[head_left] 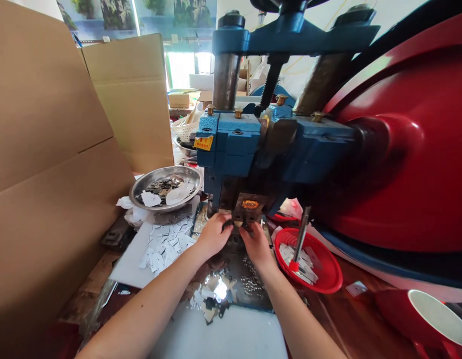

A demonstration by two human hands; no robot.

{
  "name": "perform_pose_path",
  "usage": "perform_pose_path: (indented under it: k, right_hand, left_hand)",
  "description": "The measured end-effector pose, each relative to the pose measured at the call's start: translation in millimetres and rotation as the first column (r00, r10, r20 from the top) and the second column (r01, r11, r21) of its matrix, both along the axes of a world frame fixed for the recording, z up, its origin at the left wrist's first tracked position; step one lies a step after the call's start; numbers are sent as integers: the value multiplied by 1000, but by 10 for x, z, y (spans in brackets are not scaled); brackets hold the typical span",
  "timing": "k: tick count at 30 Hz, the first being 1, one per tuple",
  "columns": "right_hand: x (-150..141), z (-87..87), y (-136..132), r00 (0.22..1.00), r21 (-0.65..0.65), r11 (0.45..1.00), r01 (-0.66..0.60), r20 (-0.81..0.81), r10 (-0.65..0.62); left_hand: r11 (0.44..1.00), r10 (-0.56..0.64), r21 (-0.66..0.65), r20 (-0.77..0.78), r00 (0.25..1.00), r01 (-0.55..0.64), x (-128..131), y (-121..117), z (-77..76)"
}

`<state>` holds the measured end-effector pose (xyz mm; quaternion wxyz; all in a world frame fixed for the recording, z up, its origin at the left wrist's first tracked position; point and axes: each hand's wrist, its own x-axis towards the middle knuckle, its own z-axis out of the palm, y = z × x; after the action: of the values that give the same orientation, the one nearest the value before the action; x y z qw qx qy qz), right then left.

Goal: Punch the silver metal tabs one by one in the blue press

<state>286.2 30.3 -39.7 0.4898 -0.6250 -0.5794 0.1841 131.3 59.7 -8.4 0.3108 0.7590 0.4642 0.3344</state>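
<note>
2 bare hands meet beneath the head of 1 blue press (236, 144), which has 2 thick metal columns (226, 80), 4 brass-coloured fittings (238, 113) and 1 yellow sticker (203, 143). The left hand (216, 234) has its grip nearly closed, thumb and fingers drawn in around 1 small dark piece (228, 225) at the front of the tooling. The right hand (256, 244) comes in from the other side, fingers bent toward the same spot; whether its grip holds anything cannot be told, as the fingertips are partly hidden. In front of the hands, the metal plate (245, 286) of the press carries a loose cluster of shiny scraps (216, 291), too overlapped to count, and many tiny bits. To the left, 1 white sheet (131, 264) bears dozens of pale flat pieces (167, 244), and behind it stands 1 steel bowl (196, 192) of dark metal pieces with 2 larger white pieces (151, 199) on top. To the right are 1 large red wheel (413, 149) and, below it, 1 red basket (330, 271) with more flat pieces and 1 metal rod (301, 237) rising from it. On the reddish worktop (337, 311), 1 flat plate (356, 288) lies between the basket and 1 red mug (395, 309). 2 cardboard panels (129, 99) stand at the left.
</note>
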Motion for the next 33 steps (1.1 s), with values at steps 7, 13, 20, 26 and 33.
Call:
perform_pose_path:
  k: [7,13,20,26,33]
  right_hand:
    - [193,61,-578,997,-104,992,-75,-22,73]
    - [421,-94,-777,996,-140,990,18,94,-4]
    - [440,-193,-711,887,-18,1000,13,461,-3]
    - [441,-239,-682,839,34,999,21,543,-36]
    - [465,-239,-715,834,23,1000,-16,552,1]
  left_hand:
    - [982,-180,-98,-258,949,159,-592,-679,108]
    - [965,-259,-148,-376,889,218,-692,-966,-67]
    - [965,-243,-172,-322,915,196,-650,-1033,-95]
    - [978,-121,-188,-158,980,90,-684,-1084,-54]
    - [982,6,-188,-69,998,-19,-665,-1051,-69]
